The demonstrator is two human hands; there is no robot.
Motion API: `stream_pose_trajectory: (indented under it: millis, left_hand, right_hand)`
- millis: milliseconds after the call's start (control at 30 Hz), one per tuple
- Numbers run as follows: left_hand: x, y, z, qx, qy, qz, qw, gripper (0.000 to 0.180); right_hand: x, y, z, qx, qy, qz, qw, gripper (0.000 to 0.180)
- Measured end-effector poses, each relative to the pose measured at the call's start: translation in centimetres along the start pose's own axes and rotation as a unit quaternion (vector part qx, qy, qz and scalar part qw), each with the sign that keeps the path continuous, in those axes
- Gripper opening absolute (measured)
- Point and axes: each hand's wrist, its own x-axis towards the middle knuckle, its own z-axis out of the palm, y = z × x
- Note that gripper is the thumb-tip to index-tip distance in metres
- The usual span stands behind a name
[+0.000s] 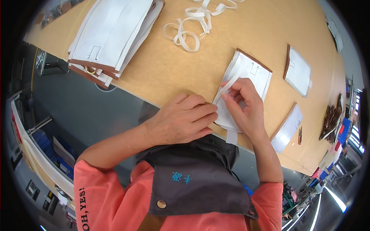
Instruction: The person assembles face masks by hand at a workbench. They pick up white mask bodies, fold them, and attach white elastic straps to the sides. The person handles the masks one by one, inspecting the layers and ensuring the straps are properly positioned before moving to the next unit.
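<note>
A white panel (pixel 257 82) with brown edging and a small drawn bracket mark lies near the table's front edge. My right hand (pixel 245 106) is over it, thumb and forefinger pinched on a narrow white tape strip (pixel 232 82) along the panel's left side. At the panel's left edge is my left hand (pixel 189 118), its fingers bent and close together, the tips pressed against that edge. The left thumb is hidden. From the panel's near end a pale tab (pixel 231 137) sticks out past the table edge.
Stacked larger white panels with brown edging (pixel 111 34) overhang the table (pixel 181 73) at left. Loose curled white tape (pixel 192 32) lies at the back. To the right are a smaller panel (pixel 298 72), a pale flat block (pixel 287 129), a small red-and-black tool (pixel 300 135) and brown pieces (pixel 330 121).
</note>
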Motion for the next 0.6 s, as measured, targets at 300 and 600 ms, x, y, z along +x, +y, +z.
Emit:
stream_pose_trajectory:
  millis: [300, 600]
  left_hand:
    - [-0.4, -0.2, 0.5, 0.027, 0.011, 0.021, 0.999, 0.039]
    - [-0.5, -0.2, 0.5, 0.033, 0.01, 0.023, 0.999, 0.039]
  right_hand:
    - [-0.6, 0.4, 0.0, 0.022, -0.025, 0.032, 0.999, 0.013]
    - [-0.4, 0.1, 0.0, -0.003, -0.023, 0.028, 0.999, 0.013]
